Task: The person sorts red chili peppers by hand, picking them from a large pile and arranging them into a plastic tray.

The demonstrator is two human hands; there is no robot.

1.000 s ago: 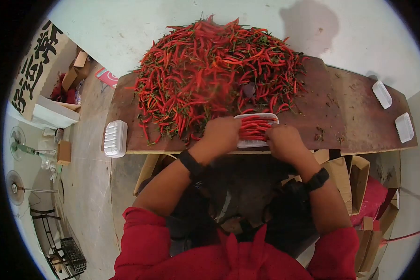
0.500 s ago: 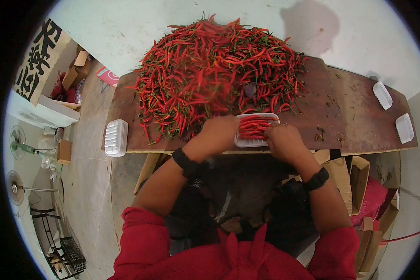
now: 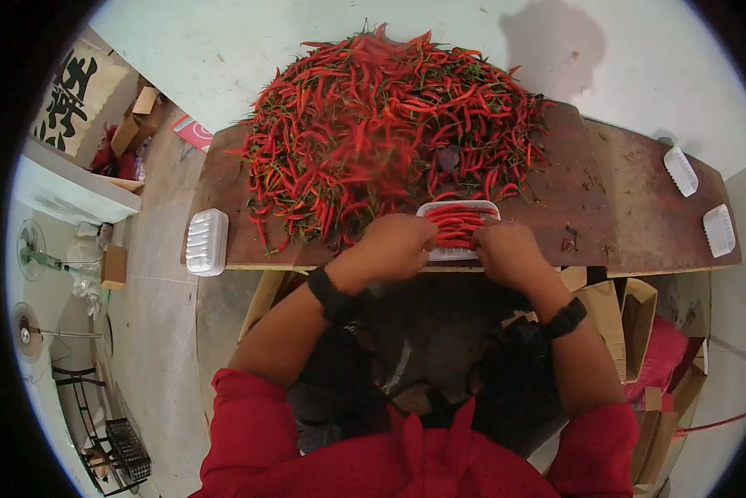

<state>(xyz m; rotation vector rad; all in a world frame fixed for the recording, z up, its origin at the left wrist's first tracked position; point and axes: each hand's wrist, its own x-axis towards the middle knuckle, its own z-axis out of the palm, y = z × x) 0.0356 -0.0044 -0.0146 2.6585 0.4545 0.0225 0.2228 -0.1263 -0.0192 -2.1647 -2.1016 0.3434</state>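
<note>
A white plastic tray [image 3: 456, 256] at the table's front edge holds several red chili peppers [image 3: 458, 222] laid side by side. My left hand [image 3: 399, 246] is closed at the tray's left side, its fingers against the ends of the lower chilies. On the other side, my right hand [image 3: 510, 249] is closed too, pinching at the chilies' right ends. Both sets of fingertips are partly hidden. Just beyond the tray rises a large heap of red chilies with green stems [image 3: 373, 133]; part of it looks blurred. A dark purplish piece [image 3: 448, 159] lies on the heap.
White trays stand at the table's left end [image 3: 207, 242] and right end, one farther back [image 3: 681, 172] and one nearer [image 3: 719, 231]. Stem scraps [image 3: 569, 241] lie on the brown tabletop [image 3: 555, 199]. Cardboard boxes [image 3: 603, 319] and a pink sack [image 3: 662, 353] sit below at right.
My left hand has come down and slightly right, from the heap's near edge to the tray's left side. My right hand stays nearly in place at the tray.
</note>
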